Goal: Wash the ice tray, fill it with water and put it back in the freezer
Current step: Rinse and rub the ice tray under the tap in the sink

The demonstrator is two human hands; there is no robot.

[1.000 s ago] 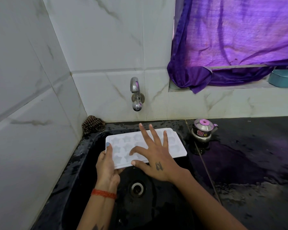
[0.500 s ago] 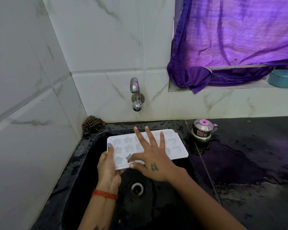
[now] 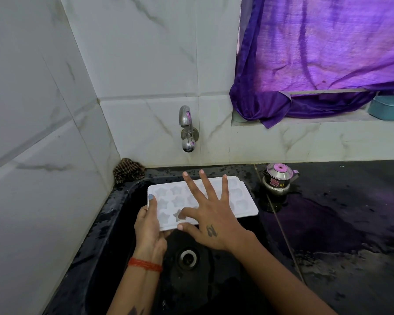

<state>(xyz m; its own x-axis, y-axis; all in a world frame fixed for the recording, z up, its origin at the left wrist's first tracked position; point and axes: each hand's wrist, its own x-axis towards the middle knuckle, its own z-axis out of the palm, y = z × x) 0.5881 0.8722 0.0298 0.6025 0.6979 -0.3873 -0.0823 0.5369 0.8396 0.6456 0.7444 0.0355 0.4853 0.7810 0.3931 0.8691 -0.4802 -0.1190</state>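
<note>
Gripping the white ice tray [image 3: 241,196] by its near-left corner, the left hand [image 3: 149,226] is holding it over the black sink [image 3: 105,235]; the right hand [image 3: 210,220] is lying spread across its star moulds, index fingertip in one. Cavities are facing up, long axis running left-right.

A matt white plastic ice tray [image 3: 241,196], a glossy wet black sink [image 3: 114,223], a shiny metal tap [image 3: 187,130].

The right hand [image 3: 210,220] has slid toward the near-left of the ice tray [image 3: 241,196] — its index finger now curls into a star cell.
</note>
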